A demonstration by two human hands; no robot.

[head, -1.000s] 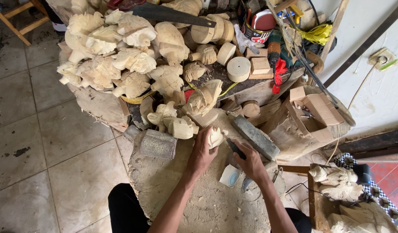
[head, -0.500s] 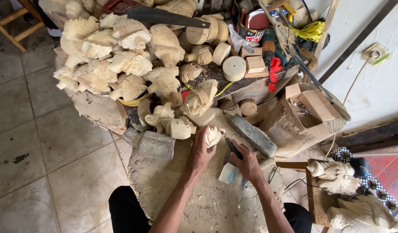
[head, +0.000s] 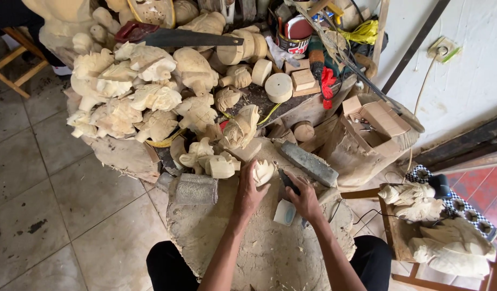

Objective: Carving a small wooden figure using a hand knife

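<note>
My left hand (head: pixel 249 189) grips a small pale wood carving (head: pixel 264 171), pressing it down on a big round wooden block (head: pixel 259 248) in front of my knees. In my right hand (head: pixel 304 198) is a dark-handled carving tool (head: pixel 288 181), with its tip set against the carving's right side. A small whitish block (head: pixel 285 212) lies on the wooden block just below my right hand. A long grey sharpening stone (head: pixel 310 163) rests to the upper right of both hands.
A heap of several pale carved figures (head: pixel 140 97) fills the area beyond the block, with a hand saw (head: pixel 173 37) on top. Round wood blanks (head: pixel 278 87), tins and tools crowd the back. A grey rectangular block (head: pixel 196 188) lies left. More carvings (head: pixel 448 237) sit right.
The view has shifted slightly and sits a little lower over the pile. Both hands stay on the carving and tool in nearly the same pose.
</note>
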